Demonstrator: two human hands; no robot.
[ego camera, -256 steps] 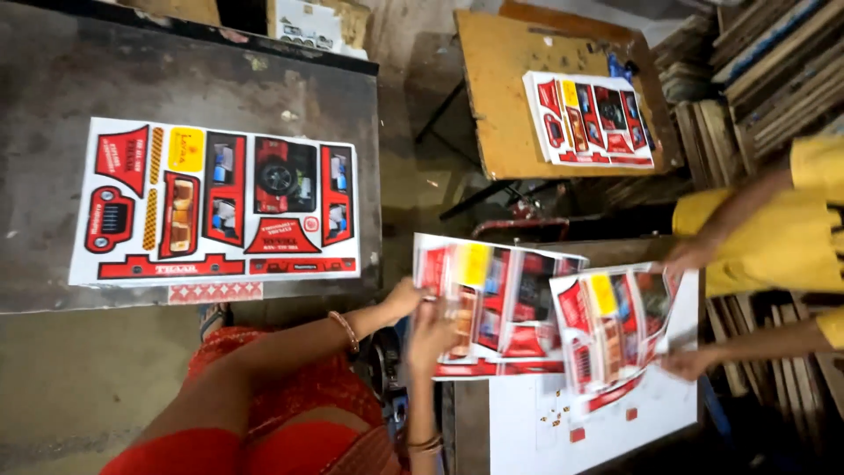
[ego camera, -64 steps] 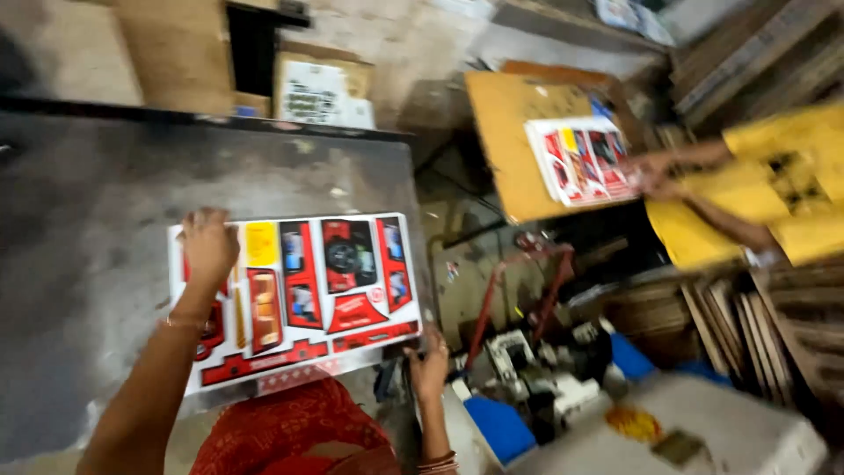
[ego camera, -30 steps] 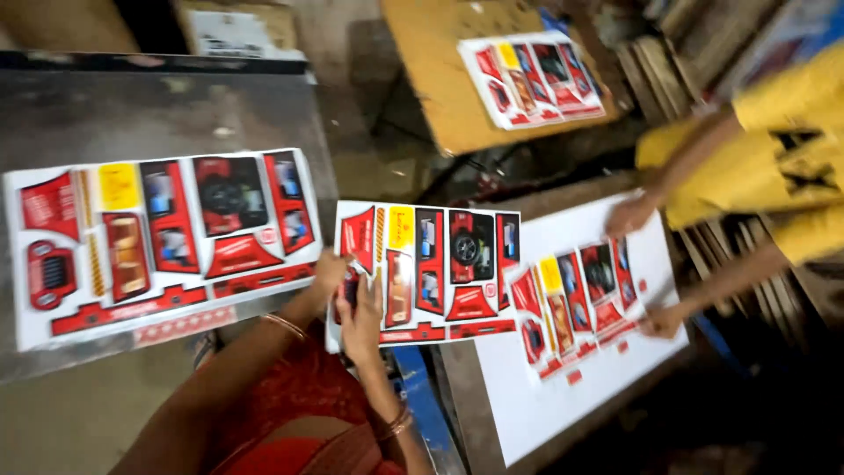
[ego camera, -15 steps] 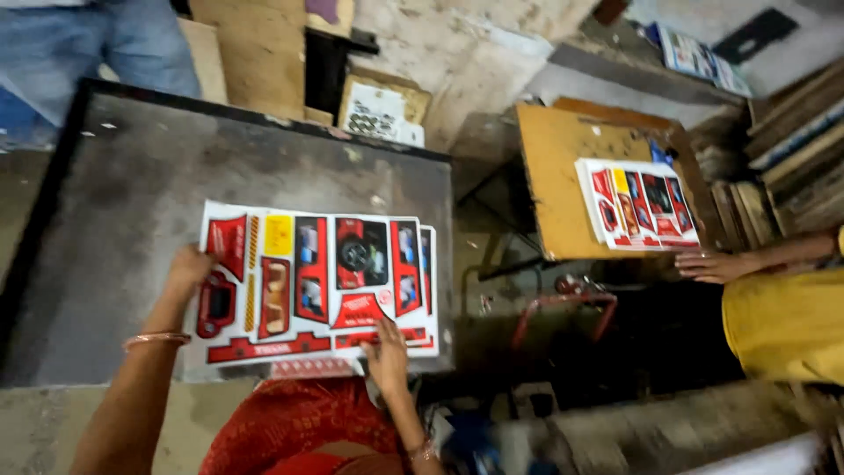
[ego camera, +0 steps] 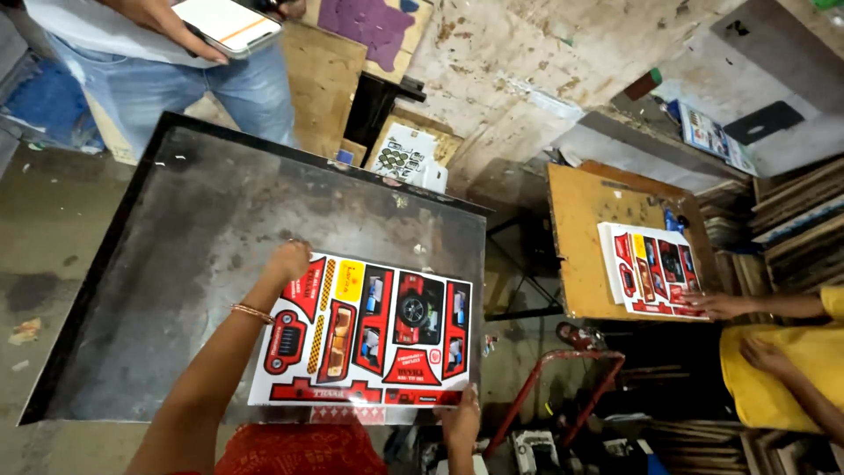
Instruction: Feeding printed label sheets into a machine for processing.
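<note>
**Printed sheet on dark metal desk, both hands at its edges**

Head view, looking down. A printed sheet (ego camera: pixel 367 332), white with red, yellow and black vehicle-part shapes, lies flat on the near right part of a dark grey metal desk (ego camera: pixel 193 255) with a raised black rim. The sheet's lower edge sits at the desk's near edge; a second sheet edge peeks out just beneath it.

Left hand (ego camera: pixel 288 260): resting on the sheet's upper left corner, fingers curled down onto the paper, pressing it rather than lifting. A thin bangle (ego camera: pixel 252 311) circles the wrist.

Right hand (ego camera: pixel 461 422): at the sheet's lower right corner, fingertips touching the bottom edge. Whether it pinches the paper or only pushes against it cannot be told from this angle.

Surroundings: another person in jeans (ego camera: pixel 176 92) stands at the far side of the desk, holding a white tablet-like device (ego camera: pixel 227 22). To the right, well apart from the metal desk, a wooden desk (ego camera: pixel 585 237) carries a small stack of similar printed sheets (ego camera: pixel 652 269). A co-worker's hand (ego camera: pixel 719 305), on an arm with a yellow sleeve, rests flat on the near corner of that stack. A red metal frame (ego camera: pixel 563 387) stands between the two desks. Cardboard boxes (ego camera: pixel 406 157) sit behind the metal desk.
</note>
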